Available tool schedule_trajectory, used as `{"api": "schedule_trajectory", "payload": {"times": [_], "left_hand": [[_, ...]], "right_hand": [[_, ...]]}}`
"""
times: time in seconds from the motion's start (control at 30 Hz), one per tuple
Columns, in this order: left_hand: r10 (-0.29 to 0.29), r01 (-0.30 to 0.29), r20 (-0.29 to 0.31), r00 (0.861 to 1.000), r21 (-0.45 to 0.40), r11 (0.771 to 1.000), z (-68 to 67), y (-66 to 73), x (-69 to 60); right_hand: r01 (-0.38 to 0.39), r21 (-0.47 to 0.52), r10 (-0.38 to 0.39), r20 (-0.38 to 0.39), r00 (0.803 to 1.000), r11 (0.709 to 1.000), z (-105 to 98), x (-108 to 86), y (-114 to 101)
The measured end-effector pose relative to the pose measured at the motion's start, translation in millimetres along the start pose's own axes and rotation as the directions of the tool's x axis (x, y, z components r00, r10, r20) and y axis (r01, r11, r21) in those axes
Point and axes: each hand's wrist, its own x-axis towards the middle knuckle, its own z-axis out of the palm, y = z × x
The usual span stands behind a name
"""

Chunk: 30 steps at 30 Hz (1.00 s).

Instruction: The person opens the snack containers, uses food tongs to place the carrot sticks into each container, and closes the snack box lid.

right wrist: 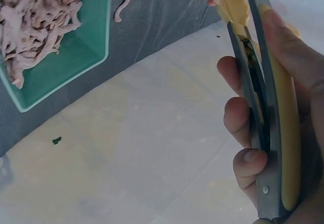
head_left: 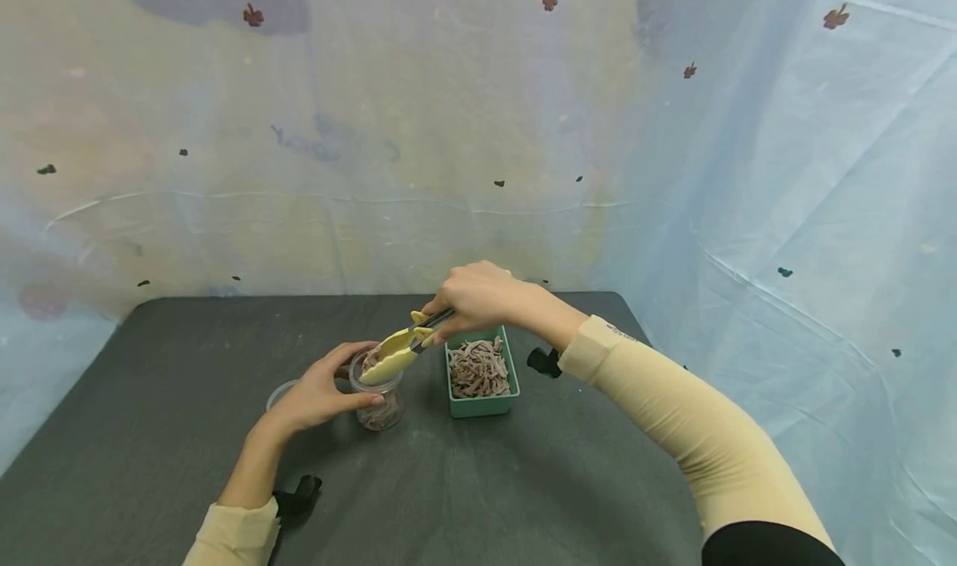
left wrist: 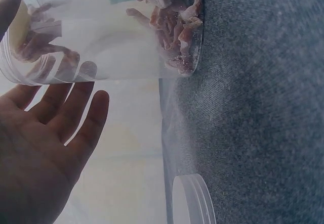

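In the head view my left hand (head_left: 317, 396) holds a clear plastic jar (head_left: 383, 416) round its upper part, thumb at the front. Pinkish-brown dried strips (left wrist: 174, 34) lie at the jar's bottom in the left wrist view. My right hand (head_left: 482, 298) grips a pair of tongs (right wrist: 273, 107) with dark metal arms and yellow tips. Those tips are at the jar's mouth with some strips between them. Right of the jar stands a green rectangular tray (head_left: 484, 410), holding a heap of similar strips (head_left: 478, 368).
A clear round lid (left wrist: 190, 201) lies on the dark cloth-covered table (head_left: 449, 499), partly behind my left hand in the head view. One loose strip (right wrist: 123, 8) lies beside the tray. A pale patterned sheet (head_left: 419, 134) hangs behind the table.
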Motion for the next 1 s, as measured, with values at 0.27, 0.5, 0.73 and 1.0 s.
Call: {"api": "schedule_trajectory", "payload": {"times": [0.27,0.5,0.73,1.0], "left_hand": [[0.017,-0.017,0.004,1.0,0.007,1.0,1.4,-0.1,0.6],[0.019,-0.019,0.001,1.0,0.01,1.0,1.8,-0.8,3.4],[0.022,-0.022,0.0,1.0,0.017,1.0,2.5,-0.7,3.7],[0.022,-0.022,0.0,1.0,0.034,0.999,3.2,-1.7,2.8]], "right_hand": [[0.001,0.007,-0.001,0.006,1.0,1.0,2,1.6,-5],[-0.017,0.001,0.017,-0.011,1.0,1.0,3,-0.4,-3],[-0.025,0.016,0.025,-0.032,0.999,1.0,7,-5.1,0],[-0.034,0.104,0.044,-0.099,0.994,0.994,13,-22.6,13]]}}
